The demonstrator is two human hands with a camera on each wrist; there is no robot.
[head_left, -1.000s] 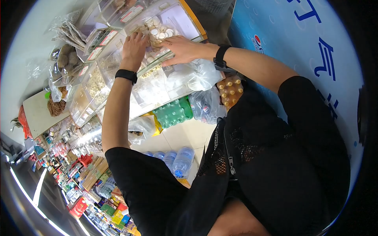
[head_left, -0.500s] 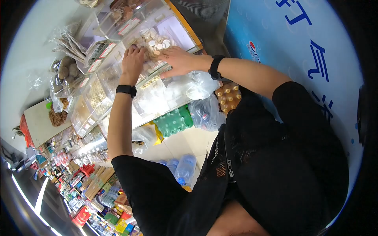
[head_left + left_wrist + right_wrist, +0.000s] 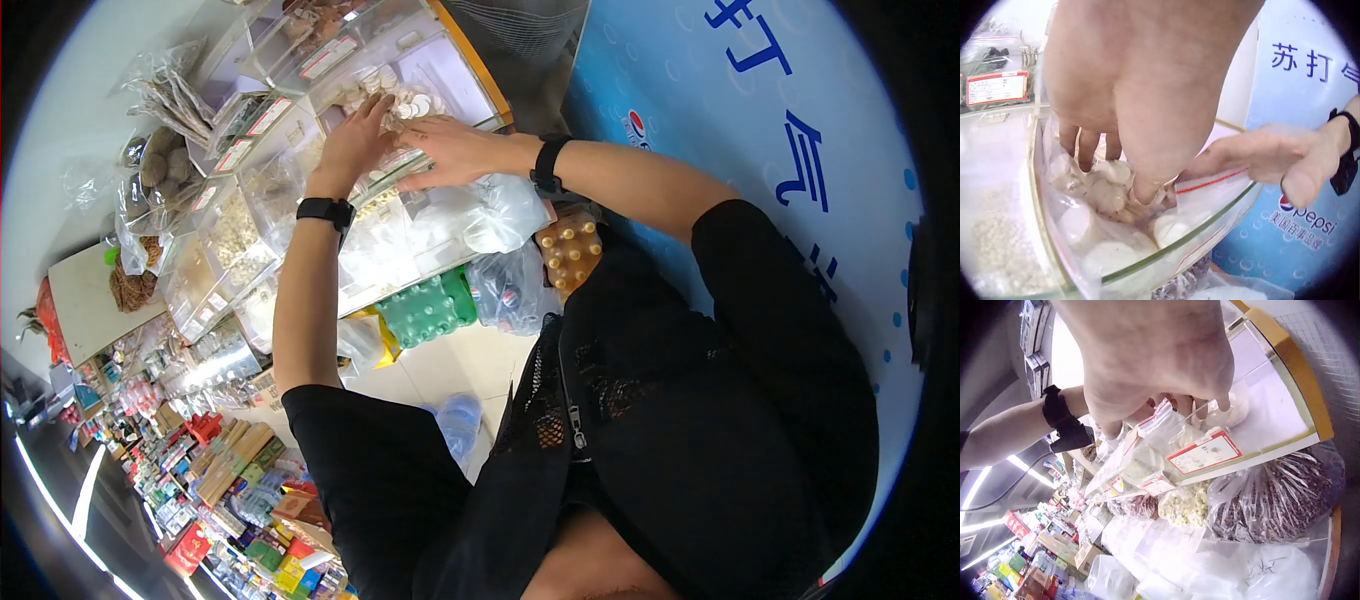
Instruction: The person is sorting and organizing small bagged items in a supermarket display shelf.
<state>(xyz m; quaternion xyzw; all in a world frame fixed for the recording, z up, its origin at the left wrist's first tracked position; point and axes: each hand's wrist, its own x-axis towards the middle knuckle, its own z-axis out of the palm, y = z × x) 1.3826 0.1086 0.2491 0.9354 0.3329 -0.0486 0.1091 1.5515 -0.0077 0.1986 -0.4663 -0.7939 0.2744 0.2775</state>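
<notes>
Pale round dried slices [image 3: 420, 103] lie in a clear-walled bin, and a clear zip bag [image 3: 1210, 184] with a red strip lies among them. My left hand [image 3: 355, 148] reaches over the near wall. Its spread fingers point down into the slices, with the thumb apart in the left wrist view. From the right side my right hand [image 3: 458, 152] stretches over the bin's rim [image 3: 1175, 255]. Its fingers are extended at the bag and slices while its thumb stands away. In the right wrist view, the back of this hand hides part of the bag.
Neighbouring bins hold other dried goods, including small pale pieces [image 3: 238, 235]. Below stand bagged goods [image 3: 1266, 497], a green bottle pack [image 3: 425, 308] and orange-brown bottles [image 3: 570, 250]. A blue Pepsi-marked panel [image 3: 680, 90] borders the right side.
My left hand has shifted right across the slices, from the bin's left side to right beside my right hand. The right hand stays near the rim; the view has tilted slightly.
</notes>
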